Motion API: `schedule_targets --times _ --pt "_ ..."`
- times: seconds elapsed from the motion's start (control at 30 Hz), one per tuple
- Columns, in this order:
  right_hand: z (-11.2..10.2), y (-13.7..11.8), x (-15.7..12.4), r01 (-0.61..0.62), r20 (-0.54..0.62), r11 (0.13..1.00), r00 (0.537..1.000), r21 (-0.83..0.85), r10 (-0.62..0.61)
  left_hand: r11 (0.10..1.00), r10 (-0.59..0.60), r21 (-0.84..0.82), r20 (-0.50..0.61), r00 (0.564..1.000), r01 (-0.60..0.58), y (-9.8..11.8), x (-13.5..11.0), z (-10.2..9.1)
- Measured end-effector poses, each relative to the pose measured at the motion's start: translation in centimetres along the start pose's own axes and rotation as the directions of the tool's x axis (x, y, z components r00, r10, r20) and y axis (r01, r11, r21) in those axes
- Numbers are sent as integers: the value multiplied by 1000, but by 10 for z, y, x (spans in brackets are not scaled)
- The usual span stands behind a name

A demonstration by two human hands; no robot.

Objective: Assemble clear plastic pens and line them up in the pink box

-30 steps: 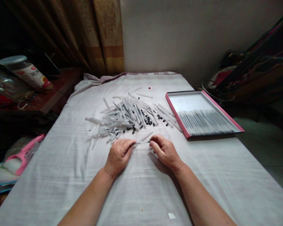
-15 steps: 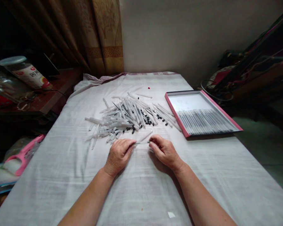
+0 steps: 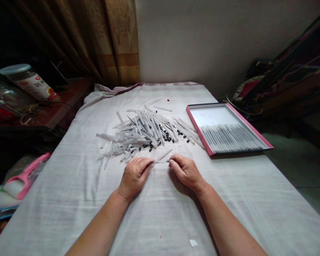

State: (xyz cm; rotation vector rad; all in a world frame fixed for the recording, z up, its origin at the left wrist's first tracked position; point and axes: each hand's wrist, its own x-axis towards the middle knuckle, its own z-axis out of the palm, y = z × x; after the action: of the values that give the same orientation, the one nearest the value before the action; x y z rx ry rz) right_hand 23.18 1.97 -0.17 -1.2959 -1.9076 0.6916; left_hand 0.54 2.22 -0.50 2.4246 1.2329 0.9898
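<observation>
My left hand [image 3: 137,175] is closed around one end of a slim pen [image 3: 160,162], held level above the cloth. At its other end, which looks dark, my right hand [image 3: 186,173] pinches with thumb and fingertips; whether a small cap is between them is hidden. Just beyond the pen, a loose translucent pen barrel [image 3: 165,153] lies slantwise on the cloth. Farther off spreads a heap of translucent pen barrels [image 3: 149,128], with dark thin refills among them. Several small black plugs [image 3: 167,136] are scattered along its near right side.
A pink-edged box [image 3: 206,140] at the right holds a row of pens [image 3: 230,138]. A small red piece [image 3: 168,100] lies at the back of the cloth, and a white scrap [image 3: 193,243] near the front. Pink scissors [image 3: 26,177] and a jar [image 3: 32,83] stand off left.
My right hand has shifted very slightly to the right and its fingers have drawn closer together at the pen's end. My left hand stays in place.
</observation>
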Motion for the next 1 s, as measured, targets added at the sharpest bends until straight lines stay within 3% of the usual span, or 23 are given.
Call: schedule_targets --times 0.3,0.5,0.6,0.87,1.0 --pt "1 -3 0 -107 5 991 994 87 107 1000 3 8 12 1000 -3 3 1 0" --pt "5 -2 -2 67 116 995 992 -76 -57 997 -30 72 18 999 29 8 2 5" --pt "0 1 -1 59 135 989 990 -136 -40 979 -107 176 18 994 102 8 4 7" --pt "-3 12 -2 -13 -22 997 1000 -72 11 910 -147 375 -103 984 175 -10 7 -9" --pt "-1 13 -2 -66 -62 995 996 -74 61 812 -204 510 -205 957 283 -24 1 -24"
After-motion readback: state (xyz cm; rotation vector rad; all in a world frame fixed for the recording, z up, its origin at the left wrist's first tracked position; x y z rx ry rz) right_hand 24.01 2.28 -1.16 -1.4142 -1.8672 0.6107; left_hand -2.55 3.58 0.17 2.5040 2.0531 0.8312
